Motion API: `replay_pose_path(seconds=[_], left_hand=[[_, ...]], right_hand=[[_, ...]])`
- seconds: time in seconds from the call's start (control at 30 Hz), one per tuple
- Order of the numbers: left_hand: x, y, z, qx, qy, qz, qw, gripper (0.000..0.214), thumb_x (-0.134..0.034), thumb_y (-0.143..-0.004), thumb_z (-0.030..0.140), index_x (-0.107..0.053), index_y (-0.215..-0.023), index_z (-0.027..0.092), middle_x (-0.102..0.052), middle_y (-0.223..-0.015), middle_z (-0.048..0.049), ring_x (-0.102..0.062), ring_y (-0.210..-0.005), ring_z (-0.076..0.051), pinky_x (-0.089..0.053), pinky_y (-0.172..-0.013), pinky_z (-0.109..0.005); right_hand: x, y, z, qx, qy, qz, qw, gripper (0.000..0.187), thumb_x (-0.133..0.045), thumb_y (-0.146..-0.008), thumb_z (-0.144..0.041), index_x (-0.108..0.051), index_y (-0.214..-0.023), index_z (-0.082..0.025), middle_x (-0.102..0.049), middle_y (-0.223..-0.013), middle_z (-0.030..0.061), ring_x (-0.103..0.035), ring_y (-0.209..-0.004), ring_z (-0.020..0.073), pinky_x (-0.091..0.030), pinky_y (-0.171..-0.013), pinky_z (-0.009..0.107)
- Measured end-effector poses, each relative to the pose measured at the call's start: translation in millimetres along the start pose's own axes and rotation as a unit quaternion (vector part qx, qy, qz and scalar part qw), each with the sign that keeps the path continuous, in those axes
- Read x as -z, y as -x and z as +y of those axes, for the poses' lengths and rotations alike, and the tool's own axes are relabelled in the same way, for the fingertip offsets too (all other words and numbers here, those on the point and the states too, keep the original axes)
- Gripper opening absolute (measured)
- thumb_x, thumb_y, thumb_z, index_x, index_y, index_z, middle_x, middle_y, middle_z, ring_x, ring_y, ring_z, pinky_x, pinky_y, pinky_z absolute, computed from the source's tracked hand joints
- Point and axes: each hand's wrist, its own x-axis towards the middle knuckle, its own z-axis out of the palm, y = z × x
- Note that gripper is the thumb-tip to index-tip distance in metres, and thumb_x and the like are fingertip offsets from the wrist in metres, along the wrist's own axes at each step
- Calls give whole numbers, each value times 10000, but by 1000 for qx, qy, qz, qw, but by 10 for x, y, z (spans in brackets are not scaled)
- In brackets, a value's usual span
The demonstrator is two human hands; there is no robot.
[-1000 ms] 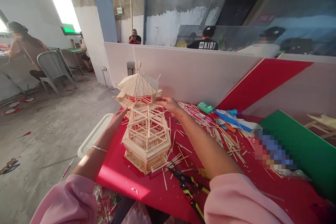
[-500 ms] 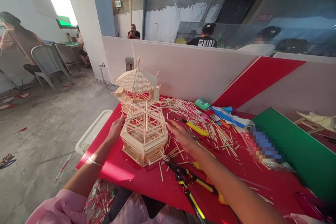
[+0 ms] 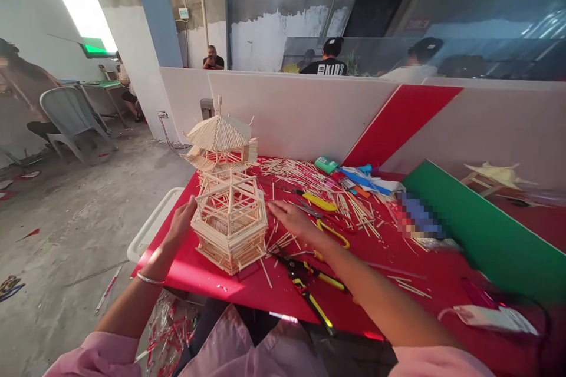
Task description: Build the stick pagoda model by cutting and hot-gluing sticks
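An open six-sided pavilion frame of thin wooden sticks (image 3: 230,235) stands upright on the red tabletop (image 3: 283,300) in front of me. My left hand (image 3: 180,222) is at its left side, fingers extended; whether they touch the sticks I cannot tell. On the opposite side my right hand (image 3: 294,221) is open and palm inward, its fingertips close to the frame's right edge. Directly behind stands a roofed stick pavilion (image 3: 220,135), partly hidden by the nearer frame. Pliers with black and yellow handles (image 3: 305,288) lie below my right forearm.
Loose sticks (image 3: 292,174) are heaped toward the back of the table, near a yellow-handled tool (image 3: 319,201) and a green roll (image 3: 326,164). A green board (image 3: 481,235) leans at the right. White partition panels (image 3: 283,112) rise behind. Several people sit beyond and at the left.
My view has swung slightly right, so the scene sits further left. Both hands remain beside the stick frame, with little visible change in their pose.
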Motion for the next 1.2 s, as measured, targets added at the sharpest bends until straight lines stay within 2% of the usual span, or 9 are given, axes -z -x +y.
replay_pose_path(seconds=[0.13,0.23,0.4,0.6,0.77,0.9,1.0,1.07,1.2], left_hand=[[114,-57,105,-66,10,77,995,550,-650,-667,690,-726,-815,166,-747,-834,-79,-671,-921,-280,-514,-885,-406],[168,-9,343,-136,8,131,982,414,-646,-749,615,-721,-798,211,-733,-867,-29,-655,-921,-249,-495,-930,-399],[91,207,901,-261,-40,105,959,237,-661,-796,516,-734,-773,292,-700,-901,-9,-632,-965,-256,-483,-937,-402],[-36,215,1257,-303,-115,9,946,249,-696,-747,488,-754,-712,248,-708,-823,-28,-634,-832,-224,-498,-812,-346],[-42,-29,1157,-303,-122,-22,945,228,-690,-749,430,-770,-731,218,-724,-821,-55,-635,-810,-205,-484,-804,-326],[-9,-365,807,-195,-73,79,975,300,-681,-706,472,-757,-751,185,-719,-764,-42,-623,-747,-186,-477,-747,-303],[-8,-628,551,-163,-75,103,978,382,-641,-706,515,-750,-758,153,-698,-669,-50,-614,-675,-192,-468,-670,-306],[-31,-781,471,-166,-89,93,978,378,-657,-690,515,-757,-774,160,-712,-696,-56,-636,-728,-215,-472,-686,-310],[-120,-1042,513,-191,-128,39,972,241,-707,-679,441,-777,-784,236,-758,-957,-52,-634,-1022,-250,-451,-902,-319]], right_hand=[[488,-274,147,-47,188,67,979,201,-641,-809,-346,-745,-926,-220,-741,-1029,56,-637,-1046,260,-445,-950,362],[616,-525,240,-90,290,55,951,185,-642,-850,-338,-722,-912,-183,-721,-1030,64,-641,-1012,241,-476,-910,365],[321,-959,320,-141,381,-1,914,336,-584,-926,-376,-586,-1201,-181,-599,-1223,74,-614,-1032,212,-536,-863,412],[63,-1274,408,-183,437,-6,881,370,-590,-924,-366,-563,-1235,-168,-587,-1240,94,-608,-1051,219,-530,-880,436],[96,-1366,522,-216,418,-16,882,373,-596,-920,-365,-566,-1231,-161,-591,-1232,96,-611,-1044,219,-533,-873,428],[116,-1354,585,-226,373,-10,900,353,-587,-925,-367,-575,-1220,-174,-592,-1234,89,-612,-1039,215,-534,-870,420],[123,-1324,594,-218,329,6,919,357,-591,-923,-367,-573,-1223,-175,-591,-1236,87,-610,-1045,219,-533,-872,421],[139,-1292,580,-203,294,17,934,359,-591,-922,-371,-577,-1220,-172,-592,-1236,84,-610,-1044,223,-534,-870,421],[229,-1188,524,-146,215,42,965,362,-591,-923,-369,-571,-1225,-170,-592,-1232,83,-615,-1028,214,-540,-855,420]])
